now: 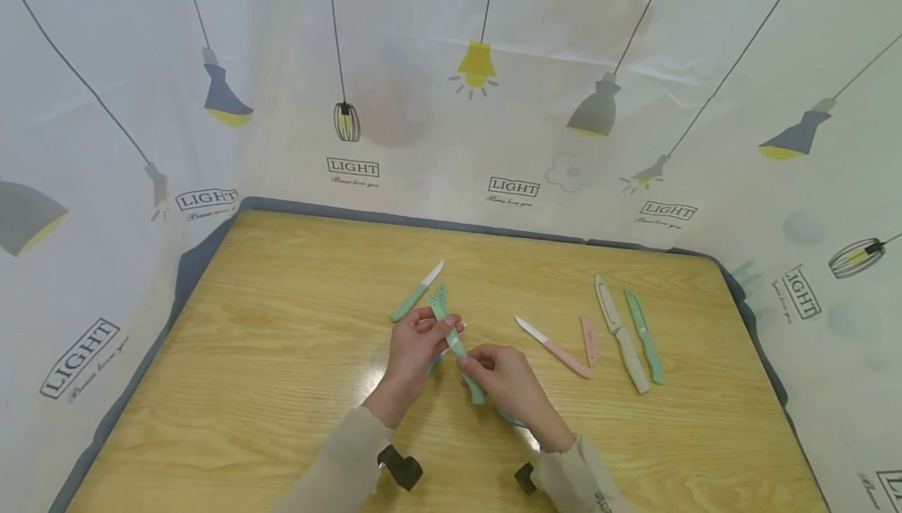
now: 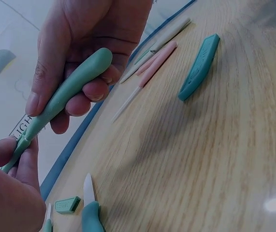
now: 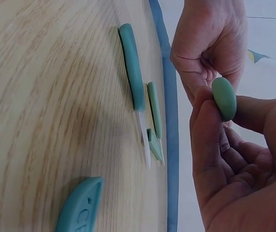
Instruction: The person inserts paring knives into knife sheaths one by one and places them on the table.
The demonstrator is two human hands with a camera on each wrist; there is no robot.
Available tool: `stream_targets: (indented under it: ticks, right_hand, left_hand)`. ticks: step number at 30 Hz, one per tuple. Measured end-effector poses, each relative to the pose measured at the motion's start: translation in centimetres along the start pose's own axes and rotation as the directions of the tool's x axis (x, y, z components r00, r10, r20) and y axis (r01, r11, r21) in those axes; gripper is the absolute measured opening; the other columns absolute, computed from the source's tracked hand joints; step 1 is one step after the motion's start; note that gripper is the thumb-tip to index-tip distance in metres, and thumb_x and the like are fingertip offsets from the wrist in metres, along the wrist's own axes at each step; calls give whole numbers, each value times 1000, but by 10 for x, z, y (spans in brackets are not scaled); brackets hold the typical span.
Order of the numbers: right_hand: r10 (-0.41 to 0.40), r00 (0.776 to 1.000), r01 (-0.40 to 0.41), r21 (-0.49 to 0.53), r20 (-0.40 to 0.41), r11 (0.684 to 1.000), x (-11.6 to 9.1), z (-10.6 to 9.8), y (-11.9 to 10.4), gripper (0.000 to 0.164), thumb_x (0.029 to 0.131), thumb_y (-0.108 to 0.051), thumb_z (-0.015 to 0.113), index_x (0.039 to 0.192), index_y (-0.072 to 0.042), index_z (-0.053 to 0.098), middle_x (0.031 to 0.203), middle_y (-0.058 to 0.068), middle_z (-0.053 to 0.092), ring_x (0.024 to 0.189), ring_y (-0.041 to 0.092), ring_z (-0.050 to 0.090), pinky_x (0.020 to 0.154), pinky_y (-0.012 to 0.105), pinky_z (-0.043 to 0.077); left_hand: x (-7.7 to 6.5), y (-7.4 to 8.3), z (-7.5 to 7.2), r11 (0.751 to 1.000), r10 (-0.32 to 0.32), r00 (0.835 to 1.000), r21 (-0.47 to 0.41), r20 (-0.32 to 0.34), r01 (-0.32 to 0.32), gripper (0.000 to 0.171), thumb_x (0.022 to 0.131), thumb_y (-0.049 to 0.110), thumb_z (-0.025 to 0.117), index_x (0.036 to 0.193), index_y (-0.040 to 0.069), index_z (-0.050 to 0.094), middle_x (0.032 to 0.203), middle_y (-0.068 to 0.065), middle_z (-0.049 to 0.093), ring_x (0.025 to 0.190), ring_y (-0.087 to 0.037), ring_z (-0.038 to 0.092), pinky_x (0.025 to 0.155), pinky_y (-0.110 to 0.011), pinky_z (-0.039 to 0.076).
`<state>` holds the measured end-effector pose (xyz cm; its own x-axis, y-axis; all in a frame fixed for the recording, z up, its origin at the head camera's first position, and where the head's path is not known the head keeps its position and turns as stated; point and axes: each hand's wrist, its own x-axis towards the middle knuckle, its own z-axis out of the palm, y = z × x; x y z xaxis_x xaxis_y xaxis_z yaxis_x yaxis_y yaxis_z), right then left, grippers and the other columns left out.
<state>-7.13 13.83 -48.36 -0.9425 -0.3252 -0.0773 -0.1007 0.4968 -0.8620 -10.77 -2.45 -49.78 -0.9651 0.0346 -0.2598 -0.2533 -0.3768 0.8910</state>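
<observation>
Above the wooden table, my left hand [image 1: 411, 347] pinches the blade-end cover of a light green knife [image 1: 459, 346]. My right hand [image 1: 513, 378] grips that knife's smooth handle [image 2: 72, 87] between thumb and fingers. How much of the blade sits inside the cover cannot be told. Under my hands lies a teal knife [image 3: 132, 67] with its white blade bare, largely hidden in the head view. A teal blade cover [image 2: 199, 67] rests below my right hand. Beyond my left hand are a bare-bladed light green knife [image 1: 410, 301] and a green cover [image 2: 67, 205].
To the right on the table [image 1: 282, 301] lie a pink knife [image 1: 564, 356] with bare blade, a pink cover [image 1: 589, 339], a covered cream knife [image 1: 629, 352] and another green knife [image 1: 644, 338]. A lamp-printed curtain [image 1: 423, 145] surrounds the table's back and sides.
</observation>
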Motion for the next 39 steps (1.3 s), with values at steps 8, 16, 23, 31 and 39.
stream_targets:
  ticks: [8, 16, 23, 31, 39]
  right_hand:
    - [-11, 1000, 10, -51, -21, 999, 1, 0, 0, 36, 96, -35, 58, 98, -1, 70, 81, 1, 72, 73, 10, 68, 65, 26, 58]
    - [-32, 997, 20, -168, -69, 986, 2, 2, 3, 28, 93, -32, 63, 103, -7, 69, 85, -4, 69, 72, 7, 65, 61, 22, 56]
    - [-57, 991, 25, -259, -119, 966, 3, 3, 2, 24, 89, -32, 67, 100, -11, 68, 77, -9, 62, 63, 4, 55, 52, 20, 49]
    - [-68, 989, 27, -292, -130, 956, -2, -2, 4, 20, 90, -29, 66, 99, -12, 69, 81, -8, 64, 69, 5, 58, 58, 22, 51]
    - [3, 974, -69, -287, -225, 955, -10, -24, 16, 20, 88, -28, 69, 101, -13, 70, 85, -8, 63, 76, 6, 59, 64, 26, 52]
  left_hand:
    - [1, 1, -1, 1000, -15, 1000, 2, 2, 15, 48, 89, 10, 68, 125, -13, 47, 111, -23, 67, 96, -26, 68, 85, -32, 55]
    - [1, 0, 1, 998, -33, 999, -44, -2, 33, 47, 89, 4, 65, 127, -16, 43, 112, -28, 65, 96, -29, 68, 84, -33, 55]
    - [-2, -1, 3, 999, -34, 999, -27, -14, 34, 46, 89, 3, 66, 125, -16, 44, 109, -24, 67, 98, -29, 67, 86, -34, 55]
    - [-3, -4, 0, 998, -54, 998, 37, 16, 54, 41, 89, 11, 68, 122, -8, 50, 109, -19, 68, 100, -26, 66, 90, -37, 53]
    - [1, -1, -16, 989, -35, 999, 140, -5, 35, 46, 90, 16, 67, 126, -6, 52, 115, -21, 64, 105, -31, 62, 93, -42, 52]
